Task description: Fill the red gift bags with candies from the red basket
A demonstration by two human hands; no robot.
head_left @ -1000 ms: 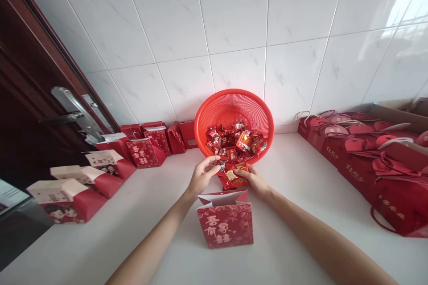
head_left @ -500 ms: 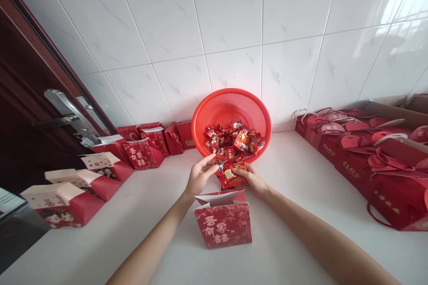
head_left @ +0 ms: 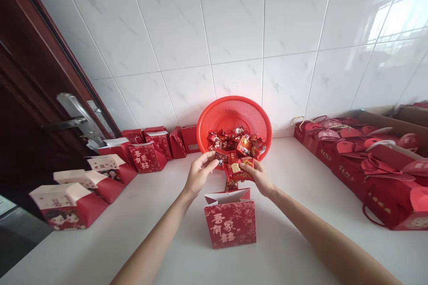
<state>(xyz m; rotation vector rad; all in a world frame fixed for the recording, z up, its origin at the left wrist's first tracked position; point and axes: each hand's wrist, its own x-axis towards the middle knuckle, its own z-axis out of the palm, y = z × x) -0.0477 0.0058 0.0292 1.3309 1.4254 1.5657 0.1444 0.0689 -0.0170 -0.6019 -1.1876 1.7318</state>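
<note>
My right hand (head_left: 262, 179) is closed on a shiny red candy packet (head_left: 236, 169), the thumb lying over its front. My left hand (head_left: 199, 173) pinches a small dark-red wrapped candy (head_left: 220, 157) between thumb and fingertips, just left of the packet. Both hands are at the front rim of a red plastic basket (head_left: 234, 99), which leans toward me with a pile of wrapped candies (head_left: 245, 144) inside. Another wrapped candy (head_left: 231, 185) shows below the packet, behind an upright red paper gift box (head_left: 230, 225). The box's top is open, and white characters mark its front.
Several red and cream gift boxes (head_left: 72, 205) line the left side of the white counter (head_left: 150, 240). Along the right stand red gift boxes (head_left: 341, 164) with ribbons and cord handles. A tiled wall (head_left: 180, 93) rises behind; a dark door (head_left: 30, 80) with a metal handle is at left.
The view has shifted slightly, so most things sit a little further right. My right hand has raised the red packet a little, and the candy beneath it now shows more. Both grips are kept.
</note>
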